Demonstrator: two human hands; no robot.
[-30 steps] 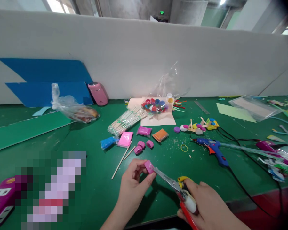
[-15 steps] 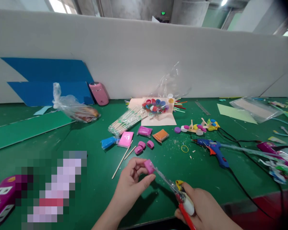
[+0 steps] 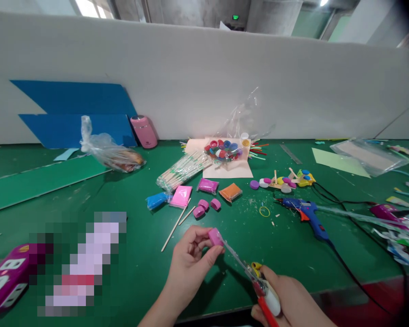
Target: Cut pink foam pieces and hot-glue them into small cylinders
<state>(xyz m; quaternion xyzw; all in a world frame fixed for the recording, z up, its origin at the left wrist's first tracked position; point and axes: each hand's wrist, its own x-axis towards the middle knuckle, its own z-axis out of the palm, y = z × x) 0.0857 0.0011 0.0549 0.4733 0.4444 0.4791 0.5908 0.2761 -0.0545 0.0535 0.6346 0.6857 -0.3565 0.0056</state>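
Pinched between thumb and fingers of left hand (image 3: 194,261), just above a green worktop (image 3: 139,254): a small pink plastic cap (image 3: 215,237). Grasped in right hand (image 3: 288,290): metal-bladed scissors (image 3: 240,260) with red, yellow and white on the handles, tip at the cap's right side — seemingly touching, though too small to tell for certain. Lying just beyond, on the worktop: three pink plastic rings (image 3: 199,212), near two thin pale wooden sticks (image 3: 172,230). Farther right, well apart: a blue plastic glue gun (image 3: 306,213). For good control, probably best to grip the cap firmly, keep left thumb clear of the point and press lightly — beware of slipping on such small, smooth plastic.
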